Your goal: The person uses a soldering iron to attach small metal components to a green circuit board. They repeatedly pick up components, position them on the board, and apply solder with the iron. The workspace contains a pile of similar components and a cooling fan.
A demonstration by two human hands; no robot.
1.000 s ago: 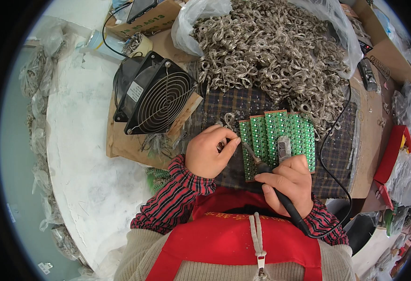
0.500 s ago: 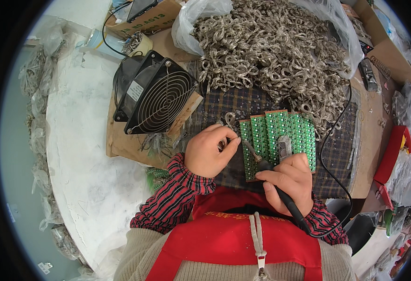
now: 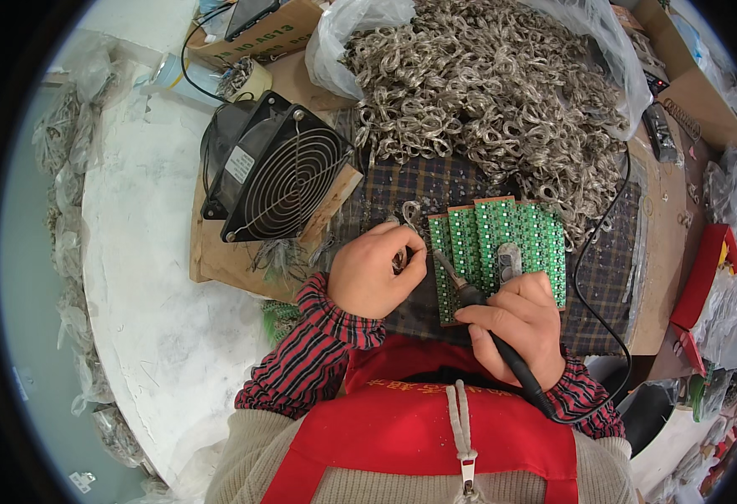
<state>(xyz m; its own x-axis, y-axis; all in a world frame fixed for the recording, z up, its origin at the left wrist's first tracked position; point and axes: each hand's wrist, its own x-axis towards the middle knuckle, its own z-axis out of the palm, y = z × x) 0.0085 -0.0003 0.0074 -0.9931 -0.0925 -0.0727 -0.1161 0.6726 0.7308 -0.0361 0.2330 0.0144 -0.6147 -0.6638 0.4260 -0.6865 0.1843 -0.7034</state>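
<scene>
My right hand (image 3: pixel 521 323) is closed around the black handle of a soldering iron (image 3: pixel 503 349). The iron's metal tip points up and left, over the leftmost of several green circuit boards (image 3: pixel 462 231) that lie overlapped side by side. To the left of the boards, my left hand (image 3: pixel 375 270) is curled with thumb and forefinger together. Part of a small coil of thin wire (image 3: pixel 400 259) shows inside its fingers; the rest is hidden. Another small wire loop (image 3: pixel 411 210) lies just beyond that hand. A grey oval piece (image 3: pixel 509 259) rests on the boards.
A big heap of coiled wires (image 3: pixel 486 92) in a clear plastic bag fills the far side. At left stands a black fan (image 3: pixel 288 181) with a wire guard. The iron's cord (image 3: pixel 582 290) loops along the right, near a red box (image 3: pixel 696 290).
The left thumb and forefinger have drawn slightly down and left, away from the iron's tip. The right hand and iron have shifted very slightly left.
</scene>
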